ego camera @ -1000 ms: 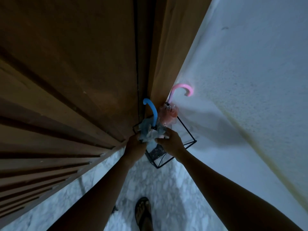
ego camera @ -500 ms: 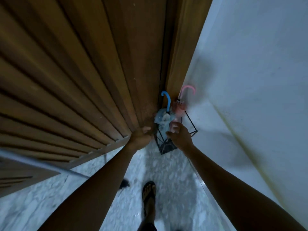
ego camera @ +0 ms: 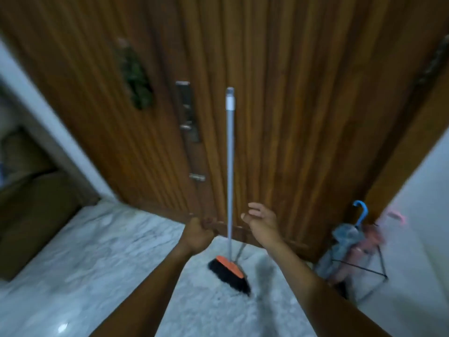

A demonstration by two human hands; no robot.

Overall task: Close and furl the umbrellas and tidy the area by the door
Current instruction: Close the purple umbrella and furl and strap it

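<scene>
Left hand: the left hand [ego camera: 198,233] is low in front of the door's bottom edge, just left of the broom handle. Its fingers curl under and away from view, so I cannot tell whether that grip holds anything.
Right hand: the right hand [ego camera: 261,221] is on the other side of the handle, near it but not touching. Its fingers are relaxed and spread, the palm is turned toward the pole, and the grip is open and empty.
Broom: the broom [ego camera: 229,166] stands nearly upright between the two hands. Its grey pole runs up against the door, and its orange head [ego camera: 229,265] with black bristles sits on the floor.
Blue umbrella: the blue umbrella [ego camera: 345,235] is closed, its fabric loosely bunched. It stands handle-up in the stand, well to the right of the hands, and its hooked blue handle rises above the bundle.
Pink umbrella: the pink umbrella [ego camera: 366,246] is also closed and stands in the same stand, touching the blue one on its right. It is blurred.
Stand: the black wire stand [ego camera: 359,263] sits in the corner where the door frame meets the white wall [ego camera: 425,215].
Door: the ribbed wooden door [ego camera: 291,93] is shut and carries a metal lock plate [ego camera: 187,110]. A dark green hanging [ego camera: 137,81] on it is too blurred to name.
Floor: the floor [ego camera: 97,251] is pale marble.
</scene>
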